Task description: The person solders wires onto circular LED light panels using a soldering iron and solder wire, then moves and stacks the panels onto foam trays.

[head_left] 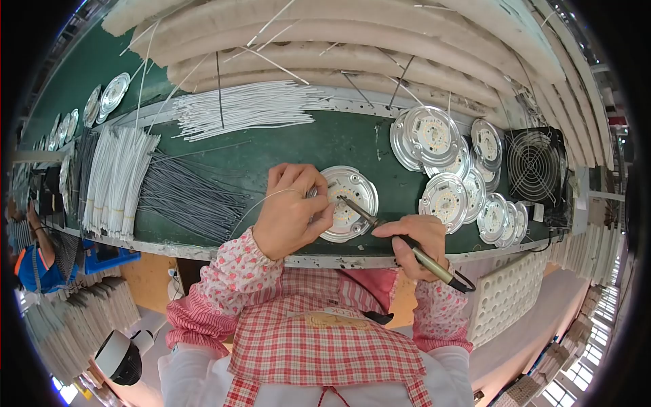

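Note:
A round silver LED lamp plate (363, 189) with small yellowish chips lies on the green bench in front of me. My right hand (415, 243) is closed around a soldering iron (434, 265), and its tip points to the middle of the plate. My left hand (293, 209) is pinched at the plate's left side, close to the iron's tip. From its fingers a thin wire (252, 209) curves away to the left; the fingers hide its other end.
Bundles of white wires (116, 182) and dark grey wires (190, 193) lie left, with more white wires (251, 108) behind. Stacked lamp plates (444, 198) and a black fan (533, 165) stand right. Padded rolls (352, 30) line the back. Another person (44, 261) is far left.

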Tool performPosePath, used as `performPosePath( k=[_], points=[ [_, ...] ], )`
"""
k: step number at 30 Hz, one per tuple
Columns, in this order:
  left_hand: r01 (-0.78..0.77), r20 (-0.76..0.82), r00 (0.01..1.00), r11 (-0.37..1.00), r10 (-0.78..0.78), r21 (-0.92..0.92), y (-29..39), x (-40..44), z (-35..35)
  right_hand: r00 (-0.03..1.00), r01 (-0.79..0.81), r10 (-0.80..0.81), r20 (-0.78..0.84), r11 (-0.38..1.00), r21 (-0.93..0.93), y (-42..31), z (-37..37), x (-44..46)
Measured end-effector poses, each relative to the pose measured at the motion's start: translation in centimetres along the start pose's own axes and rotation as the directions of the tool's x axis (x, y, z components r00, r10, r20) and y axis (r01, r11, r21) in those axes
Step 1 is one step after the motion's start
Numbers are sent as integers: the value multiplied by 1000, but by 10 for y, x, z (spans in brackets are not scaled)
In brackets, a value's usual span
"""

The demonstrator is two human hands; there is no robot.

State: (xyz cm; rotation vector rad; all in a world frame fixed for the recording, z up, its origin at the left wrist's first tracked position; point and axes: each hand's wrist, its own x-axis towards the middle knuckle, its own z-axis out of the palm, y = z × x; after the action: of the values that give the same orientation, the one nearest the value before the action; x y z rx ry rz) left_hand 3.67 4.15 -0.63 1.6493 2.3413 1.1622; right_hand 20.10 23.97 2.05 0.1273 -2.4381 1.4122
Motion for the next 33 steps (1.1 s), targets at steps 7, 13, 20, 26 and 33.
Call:
performPosePath(
  k=[7,13,20,26,33],
  points=[
    [-11,-8,1000,999,11,33,1,1,1,1000,8,-8,24,1000,-4,0,-4,3],
    [-15,-5,1000,999,16,28,2,0,1,994,-65,63,84,998,11,-3,-9,4],
    [-20,-3,1000,1000,20,18,1,0,1,993,-69,68,92,998,1,-1,-11,0],
    [-12,7,1000,1000,12,12,-1,0,1,995,-59,59,87,998,2,0,-11,3],
    [-16,17,1000,1000,16,16,-2,2,1,995,-40,38,88,999,13,1,-12,5]
  ],
)
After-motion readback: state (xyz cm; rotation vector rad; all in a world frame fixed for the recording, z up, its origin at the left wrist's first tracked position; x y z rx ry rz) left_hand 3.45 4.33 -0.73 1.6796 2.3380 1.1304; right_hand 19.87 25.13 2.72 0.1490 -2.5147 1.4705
